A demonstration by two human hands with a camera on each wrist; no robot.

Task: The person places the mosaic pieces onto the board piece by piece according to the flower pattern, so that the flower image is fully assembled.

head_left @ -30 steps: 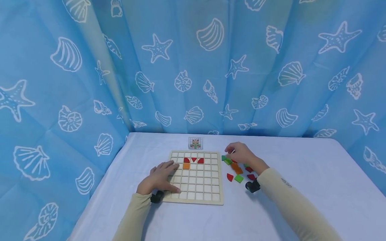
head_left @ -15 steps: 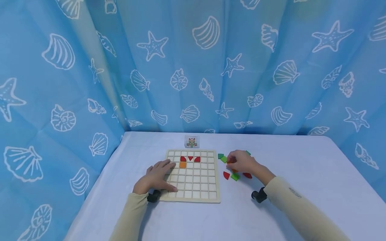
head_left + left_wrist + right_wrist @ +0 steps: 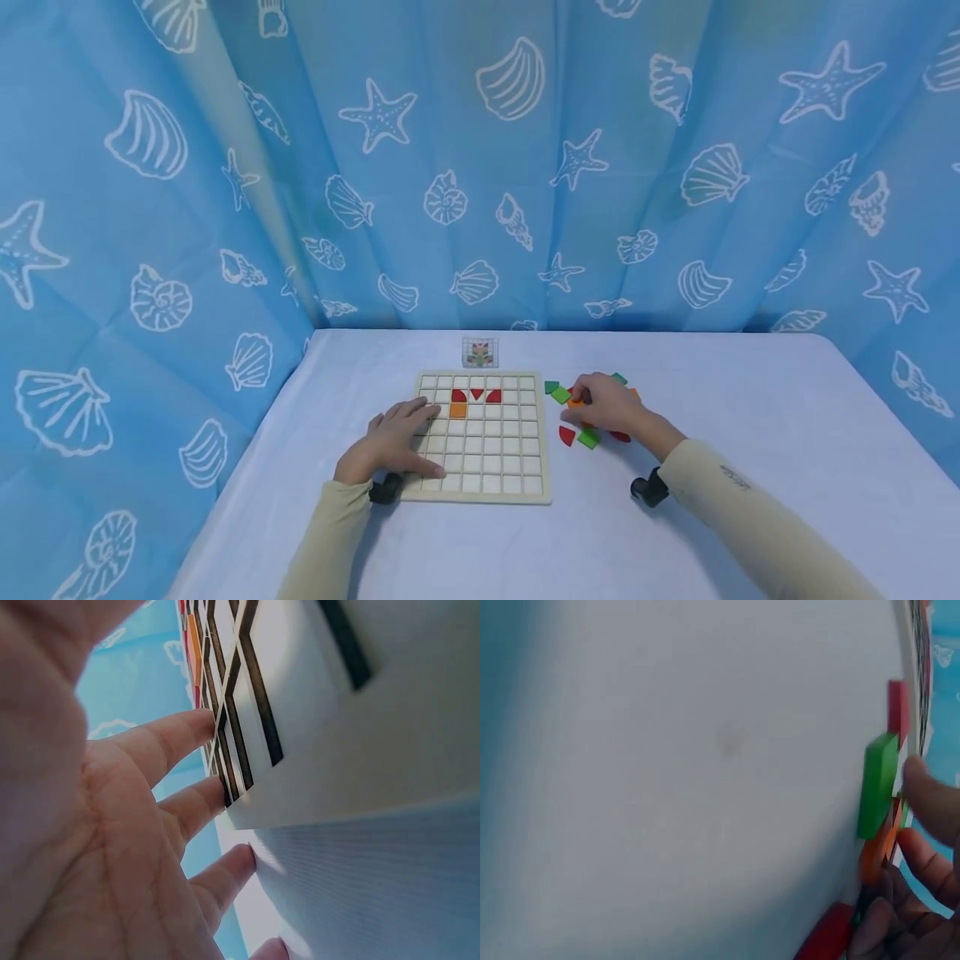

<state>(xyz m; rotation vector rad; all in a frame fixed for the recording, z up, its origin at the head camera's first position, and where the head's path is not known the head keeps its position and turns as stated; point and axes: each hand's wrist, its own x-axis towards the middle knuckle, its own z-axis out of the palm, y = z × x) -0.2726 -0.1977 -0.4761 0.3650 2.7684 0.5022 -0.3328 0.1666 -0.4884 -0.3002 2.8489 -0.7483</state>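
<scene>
My left hand (image 3: 393, 442) rests with spread fingers across the left edge of a pale wooden grid board (image 3: 487, 499); the left wrist view shows its fingertips (image 3: 199, 724) at the grid and rim. On the board sit two red quarter-circle tiles (image 3: 493, 397), a red triangle (image 3: 477, 393) and an orange square tile (image 3: 458, 410). Right of it, my right hand (image 3: 607, 408) reaches into a loose heap of tiles, thumb and forefinger either side of an orange tile (image 3: 575, 404). I cannot tell whether they pinch it. Part of the heap is hidden under the hand.
Around the right hand lie a green square tile (image 3: 588, 438), a red quarter-circle (image 3: 567, 436), a light green tile (image 3: 561, 395) and a dark green one (image 3: 551, 387). A small pattern card (image 3: 480, 352) stands behind the board. A blue shell-print curtain (image 3: 450, 275) closes off the back.
The right hand has come down from the far side of the heap toward its middle, to the orange tiles. The left hand stays on the board. The head view has shifted slightly.
</scene>
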